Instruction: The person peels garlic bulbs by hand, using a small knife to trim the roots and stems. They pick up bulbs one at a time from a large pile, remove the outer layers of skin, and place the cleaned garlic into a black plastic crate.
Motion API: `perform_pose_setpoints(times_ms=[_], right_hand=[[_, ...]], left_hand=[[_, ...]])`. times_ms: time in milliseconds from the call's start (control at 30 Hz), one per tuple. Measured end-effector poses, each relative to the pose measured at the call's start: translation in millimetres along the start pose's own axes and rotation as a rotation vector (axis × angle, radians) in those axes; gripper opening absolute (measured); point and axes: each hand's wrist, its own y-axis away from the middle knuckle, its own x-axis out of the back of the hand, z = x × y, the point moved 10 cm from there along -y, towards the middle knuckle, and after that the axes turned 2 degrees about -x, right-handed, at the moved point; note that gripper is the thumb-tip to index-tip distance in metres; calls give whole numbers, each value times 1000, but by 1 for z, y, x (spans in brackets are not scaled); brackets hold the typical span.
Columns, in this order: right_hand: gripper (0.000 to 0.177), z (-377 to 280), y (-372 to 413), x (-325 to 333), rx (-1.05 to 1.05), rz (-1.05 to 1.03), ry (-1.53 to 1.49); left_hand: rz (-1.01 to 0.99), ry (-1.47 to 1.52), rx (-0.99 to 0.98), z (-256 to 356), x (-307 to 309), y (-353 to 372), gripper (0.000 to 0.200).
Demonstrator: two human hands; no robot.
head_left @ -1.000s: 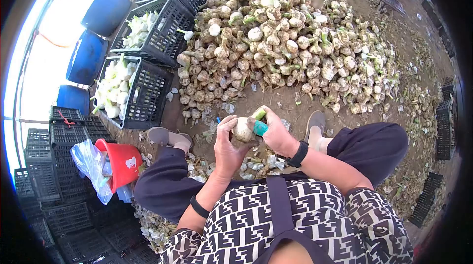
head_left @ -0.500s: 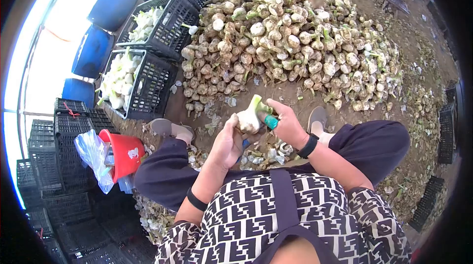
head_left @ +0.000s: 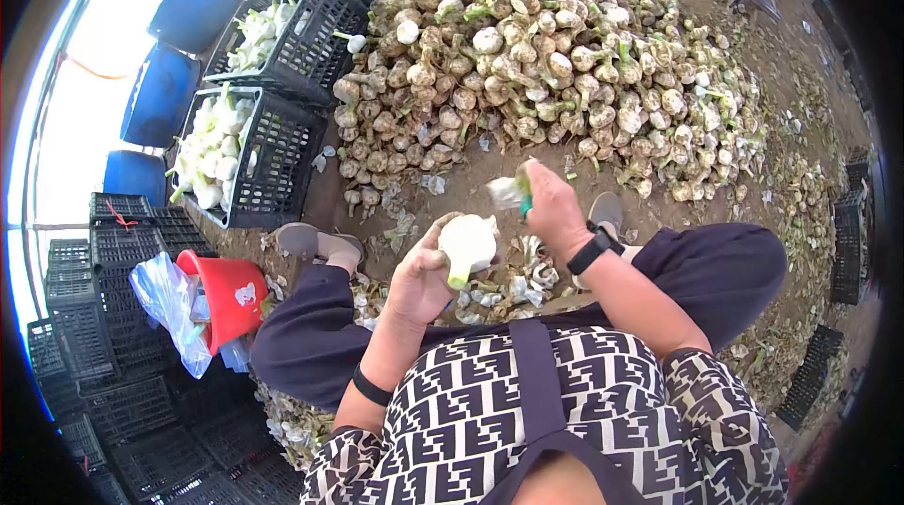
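Observation:
My left hand [head_left: 424,274] is closed around a white garlic bulb [head_left: 468,243], whose short green stem points down toward me. To its right, my right hand [head_left: 553,208] pinches a strip of peeled garlic skin [head_left: 507,191], pale and slightly blurred, apart from the bulb. Green tape is wrapped on a finger of that hand. Beyond both hands rises a large heap of soil-stained garlic bulbs [head_left: 527,62]. Loose skins [head_left: 518,284] lie on the ground beneath my hands, between my legs.
Black crates [head_left: 292,142] holding cleaned white garlic stand at the left. A red bucket [head_left: 235,293] with a clear plastic bag [head_left: 169,302] is near my left knee. Stacked black crates [head_left: 122,345] fill the lower left. Blue barrels [head_left: 160,95] line the wall.
My right hand has pulled away from the bulb with outer skin in its fingers. In my left hand the bulb has turned stem-down and now looks clean and white.

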Motion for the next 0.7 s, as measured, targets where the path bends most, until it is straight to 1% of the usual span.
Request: perform_pose_setpoints(times_ms=[33, 100, 133, 167, 200, 233, 267, 300, 367, 400, 433, 500, 533, 600, 633, 700], right_hand=[[19, 4, 0, 3, 2, -4, 0], [30, 18, 14, -35, -121, -466, 133], [40, -9, 12, -30, -19, -419, -135], [40, -24, 12, -27, -21, -425, -135], [39, -50, 6, -10, -33, -353, -273], [39, -65, 1, 2, -45, -277, -408], [36, -74, 3, -1, 135, -202, -332], [36, -74, 4, -3, 133, -198, -327], [32, -73, 6, -16, 109, -287, -213], [26, -77, 6, -12, 155, -236, -198], [26, -78, 7, -12, 154, -238, -200], [25, -87, 10, -7, 238, -188, -30], [25, -87, 10, -7, 238, -187, -32], [27, -97, 13, -6, 353, -159, 98], [27, -99, 13, -4, 356, -155, 99], [22, -109, 17, -1, 432, -135, 170]], left_hand=[[2, 3, -3, 3, 1, 0, 59], [21, -35, -1, 6, 5, 3, 55], [29, -30, -1, 5, 10, 3, 55], [123, -77, -19, 6, 25, 1, 53], [215, -122, -38, 6, 38, 1, 52], [215, -116, -38, 4, 38, 0, 52], [225, -143, -51, 4, 40, -1, 52], [233, -173, -63, 5, 40, -2, 53], [217, -183, -82, 6, 37, -5, 52], [210, -194, -102, 9, 37, -5, 51], [206, -205, -121, 11, 37, -4, 50], [211, -190, -123, 7, 41, -2, 50], [211, -176, -124, 6, 42, -1, 49], [200, -166, -124, 6, 40, 1, 49], [190, -154, -123, 7, 39, 2, 49], [205, -160, -103, 5, 41, 4, 49]])
